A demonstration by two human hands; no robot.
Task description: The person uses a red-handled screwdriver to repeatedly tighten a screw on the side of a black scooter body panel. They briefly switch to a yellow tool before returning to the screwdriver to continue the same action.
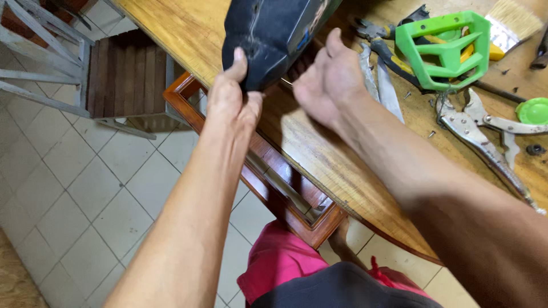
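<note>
Left hand [231, 100] is pinching the near lower corner of a dark blue-black power tool [268, 34], thumb up on its face, fingers tucked behind it. The tool sits at the far edge of the view, over the near-left rim of the wooden workbench [319, 154] (exact tool type can't be read, top is cropped). Right hand [328, 80] is just right of the tool body, fingers extended and close together, tips at or against the tool's right side; can't tell if it actually grips.

Below the bench edge, a reddish-brown wooden frame [257, 171] runs diagonally from far left to near right, close under both hands.

On the bench to the right: green plastic tool handle [445, 48], locking pliers [479, 137], a paintbrush [514, 23] at the far right, a green round cap [534, 111], loose screws scattered between.

Far left: slatted wooden stool [128, 74] on the tiled floor [85, 188].
</note>
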